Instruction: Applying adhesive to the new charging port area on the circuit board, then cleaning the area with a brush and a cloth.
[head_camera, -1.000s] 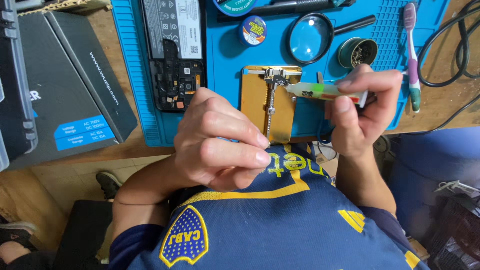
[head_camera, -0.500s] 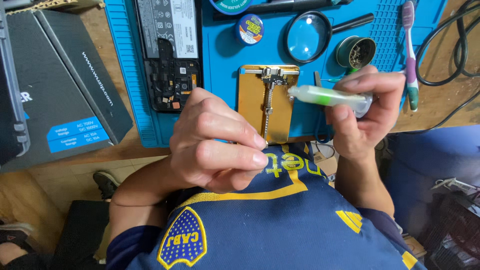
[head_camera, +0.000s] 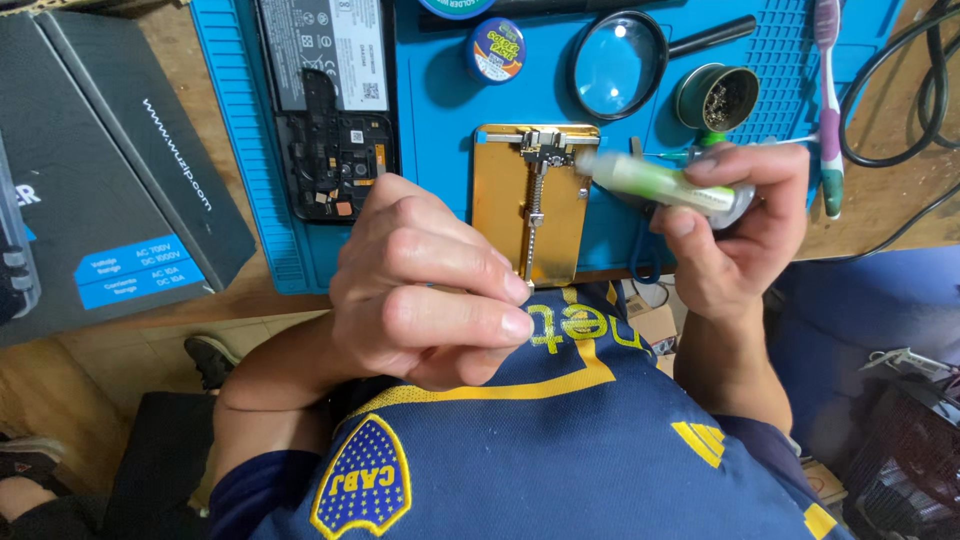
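Observation:
My right hand (head_camera: 735, 235) holds a clear syringe of green paste (head_camera: 655, 183), lying level with its tip over the small part clamped at the top of a gold holder plate (head_camera: 500, 210). My left hand (head_camera: 425, 285) is curled shut near the plate's lower left corner, its fingertips pinched together by the clamp's rod; whether it holds anything cannot be seen. The plate lies on a blue work mat (head_camera: 440, 110).
An opened phone (head_camera: 330, 110) lies on the mat's left part. A magnifying glass (head_camera: 618, 65), a small round tin (head_camera: 495, 50), a green pot of brass wool (head_camera: 717, 97) and a toothbrush (head_camera: 828, 100) lie along the top. Dark boxes (head_camera: 110, 170) stand left, cables right.
The right hand has turned the syringe level and moved its tip left, over the top of the gold plate. The left hand stays curled in place.

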